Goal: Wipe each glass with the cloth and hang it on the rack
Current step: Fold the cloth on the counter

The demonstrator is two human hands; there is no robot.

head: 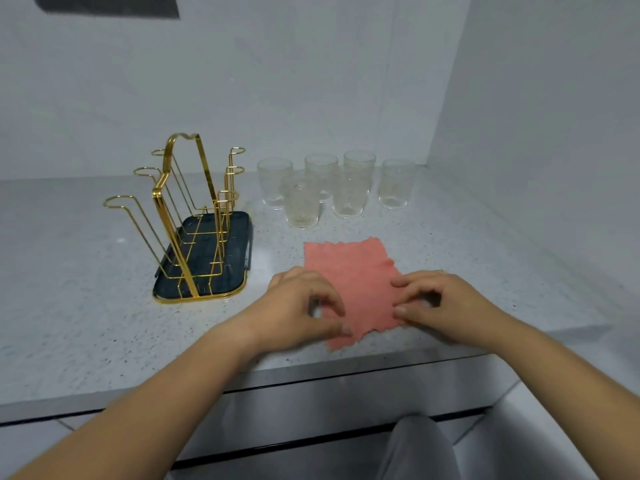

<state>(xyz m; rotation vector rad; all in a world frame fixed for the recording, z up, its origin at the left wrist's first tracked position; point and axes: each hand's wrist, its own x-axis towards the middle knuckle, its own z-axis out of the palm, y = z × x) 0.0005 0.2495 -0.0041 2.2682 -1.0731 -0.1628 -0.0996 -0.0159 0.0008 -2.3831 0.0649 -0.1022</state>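
at the far left the gold wire rack [187,216] stands in its dark tray [239,237] on the speckled countertop [86,289]. every looped prong on it is bare, so no glass has been hung yet and the task looks to be at its very start: taking up the cloth. moving right, the left hand [301,306] rests on the counter at the cloth's near left corner. its fingers are curled and the thumb and forefinger are closed on the cloth's edge in a pinch. the cloth [356,271] itself is a thin salmon-pink square with ragged, slightly wavy edges. it lies flat and spread out near the front edge of the counter, just right of the tray and not touching it. behind it, toward the wall, six clear glasses [348,195] stand in a loose cluster, four in the back row and two in front, all apart from the cloth and well apart from both hands. they are short, straight-sided tumblers with a faint pressed pattern, and they look dry, though that is hard to judge through the blur. on the right, the right hand [436,303] mirrors the other, fingers curled and thumb and fingertips nipping the cloth's right edge. the next move, as i judge it, calls for lifting or bunching the cloth into one hand and freeing the other to reach back for the nearest front glass. that reach needs care not to knock its close neighbours, since the glass is smooth and light.
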